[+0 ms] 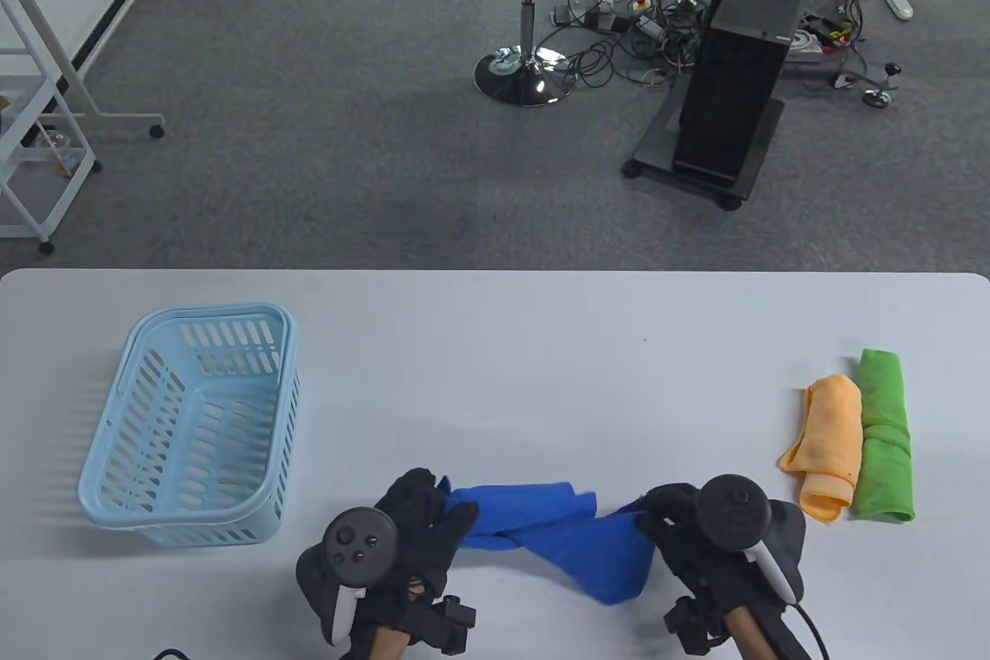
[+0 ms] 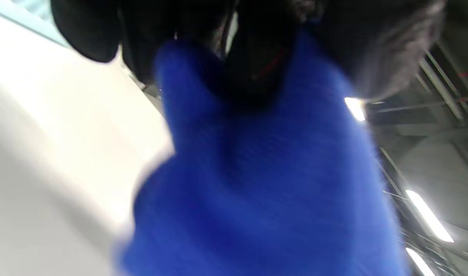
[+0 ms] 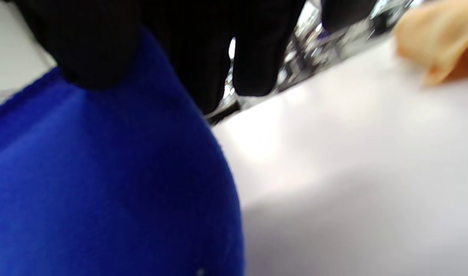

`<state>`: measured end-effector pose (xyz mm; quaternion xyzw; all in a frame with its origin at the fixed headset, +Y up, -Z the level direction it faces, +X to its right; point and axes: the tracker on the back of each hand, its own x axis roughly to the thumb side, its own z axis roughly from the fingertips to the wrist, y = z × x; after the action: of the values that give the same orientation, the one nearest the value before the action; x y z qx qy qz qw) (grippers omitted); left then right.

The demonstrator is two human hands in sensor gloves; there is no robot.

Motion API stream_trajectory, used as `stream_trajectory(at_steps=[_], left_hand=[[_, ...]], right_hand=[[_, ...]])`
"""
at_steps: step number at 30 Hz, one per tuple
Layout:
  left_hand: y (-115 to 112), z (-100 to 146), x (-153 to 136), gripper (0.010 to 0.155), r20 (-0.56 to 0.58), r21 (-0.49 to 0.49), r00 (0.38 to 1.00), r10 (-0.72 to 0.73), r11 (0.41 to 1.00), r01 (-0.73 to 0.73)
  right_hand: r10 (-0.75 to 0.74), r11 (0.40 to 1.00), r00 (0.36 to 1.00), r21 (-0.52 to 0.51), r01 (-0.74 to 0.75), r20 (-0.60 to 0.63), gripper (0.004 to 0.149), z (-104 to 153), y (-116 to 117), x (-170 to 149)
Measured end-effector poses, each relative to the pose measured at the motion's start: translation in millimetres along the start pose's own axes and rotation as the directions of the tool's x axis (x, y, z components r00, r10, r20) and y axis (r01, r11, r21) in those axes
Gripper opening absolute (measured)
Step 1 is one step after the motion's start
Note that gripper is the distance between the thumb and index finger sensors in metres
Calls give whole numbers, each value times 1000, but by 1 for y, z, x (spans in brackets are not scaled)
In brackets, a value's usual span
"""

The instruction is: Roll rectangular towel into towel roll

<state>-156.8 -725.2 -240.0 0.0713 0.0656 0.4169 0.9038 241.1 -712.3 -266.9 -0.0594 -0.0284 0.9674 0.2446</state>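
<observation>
1. Closest to the camera, the left hand (image 1: 421,528) and the right hand (image 1: 681,528) are each gripping one end of the blue towel (image 1: 564,536), which is hanging twisted and bunched between them above the counter's (image 1: 495,350) near edge.
2. Both wrist views are showing gloved fingers (image 3: 253,57) closing over blue cloth, so each hand is holding the towel rather than resting on it.
3. Judging from the twist, the towel is not yet lying flat; doing this step well is probably meaning pulling the two ends apart, undoing the twist, and laying a smooth rectangle down before any rolling is starting.
4. Keeping the ends level and the long edges parallel is likely helping the roll come out even.
5. Open counter is lying on the far side of the towel, giving room to spread it.
6. Limiting that room, the light blue basket (image 1: 193,428) is standing at the left, while the orange roll (image 1: 831,443) and green roll (image 1: 885,436) are lying side by side, touching, at the right.
</observation>
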Motion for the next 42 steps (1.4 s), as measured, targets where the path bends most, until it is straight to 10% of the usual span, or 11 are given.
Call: stream_trajectory(at_steps=[7,13,17,22,27,30,34,42], left_hand=[[15,-5,-15,56,-143,82,986,-85,992,98],[-12,-1,7,52,153,-99,965,-214,968,230],[-60,9,23,69,424,-323,842,-334,812,485],[-95,28,52,68,661,-199,637,-396,726,659],[-127,36,45,82,664,-112,388,-639,429,897],[-108,23,44,47,566,-48,519,-641,603,796],[-43,0,32,42,265,-66,852,-452,873,483],[45,-1,8,42,28,207,947,-321,928,309]], right_hand=[[62,989,985,-124,-83,-159,44,-3,-22,-35],[21,998,992,-56,-29,-127,44,-3,-13,-28],[-29,1000,997,-9,29,-65,45,-2,-9,-20],[-167,985,986,38,167,19,45,2,-12,-13],[-246,969,968,51,244,40,45,3,-13,-12],[-233,972,972,35,232,36,45,2,-15,-15],[-164,986,986,-34,164,-1,45,1,-21,-23],[-45,974,987,-225,8,-157,44,-1,-42,-48]])
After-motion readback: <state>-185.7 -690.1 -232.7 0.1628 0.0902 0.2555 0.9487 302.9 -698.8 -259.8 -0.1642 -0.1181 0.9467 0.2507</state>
